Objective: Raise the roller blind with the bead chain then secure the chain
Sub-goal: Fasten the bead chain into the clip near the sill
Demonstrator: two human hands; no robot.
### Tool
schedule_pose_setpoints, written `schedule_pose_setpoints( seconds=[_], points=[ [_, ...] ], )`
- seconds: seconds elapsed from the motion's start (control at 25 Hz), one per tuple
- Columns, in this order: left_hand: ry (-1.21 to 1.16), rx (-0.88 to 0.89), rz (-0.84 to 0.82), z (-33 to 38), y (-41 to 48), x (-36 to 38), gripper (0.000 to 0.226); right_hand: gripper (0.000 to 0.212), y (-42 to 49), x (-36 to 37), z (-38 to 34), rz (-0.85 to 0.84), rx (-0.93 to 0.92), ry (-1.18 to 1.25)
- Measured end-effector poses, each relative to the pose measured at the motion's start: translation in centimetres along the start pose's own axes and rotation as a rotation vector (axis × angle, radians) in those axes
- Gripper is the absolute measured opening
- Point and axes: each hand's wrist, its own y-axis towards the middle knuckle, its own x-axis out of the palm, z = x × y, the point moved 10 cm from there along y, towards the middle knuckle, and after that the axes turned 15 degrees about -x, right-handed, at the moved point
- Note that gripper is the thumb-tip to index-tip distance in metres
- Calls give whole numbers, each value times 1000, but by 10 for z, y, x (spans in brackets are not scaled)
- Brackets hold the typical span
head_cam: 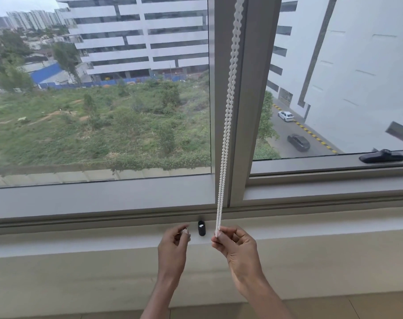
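A white bead chain [228,116] hangs as a double strand from the top of the frame down along the grey window mullion. My right hand [236,246] pinches the chain's lower end between thumb and fingers, just above the sill. A small black chain holder [201,227] is fixed under the window frame, a little left of the chain's end. My left hand [174,247] is on the other side of the holder, fingers curled loosely with nothing visibly in them. The roller blind itself is out of view.
A pale window sill [80,242] runs across the view below the grey frame [103,199]. A black window handle [381,156] lies on the right pane's lower rail. Buildings, a green plot and cars show through the glass.
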Motion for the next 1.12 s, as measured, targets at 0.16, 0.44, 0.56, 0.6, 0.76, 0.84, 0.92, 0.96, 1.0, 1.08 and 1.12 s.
schedule_pose_setpoints(
  seconds=[0.16,0.44,0.56,0.6,0.76,0.84,0.92,0.96,1.0,1.08,1.12],
  points=[
    [-164,-2,-176,29,-33,6,21,7,-1,-2,3,7,3,15],
    [-71,143,-408,61,-59,26,29,6,-4,-2,2,4,0,2],
    [-21,188,-461,61,-61,34,32,5,-7,1,1,-19,-2,-8],
    [-30,187,-475,60,-63,35,33,5,-7,1,0,-23,-6,-13],
    [-128,170,-498,61,-66,38,17,8,-10,4,-7,-70,-53,-69],
    [-195,134,-491,61,-68,39,10,17,-11,5,-9,-80,-66,-103],
    [-238,107,-493,60,-70,39,13,19,-12,4,-9,-72,-66,-108],
    [-246,104,-496,59,-71,39,17,17,-13,4,-9,-72,-66,-101],
    [-246,103,-502,59,-72,39,21,13,-13,2,-8,-71,-67,-95],
    [-241,110,-524,58,-73,40,24,9,-13,0,-6,-71,-70,-96],
    [-244,120,-532,58,-74,40,24,10,-12,-1,-6,-72,-70,-98]
  ],
)
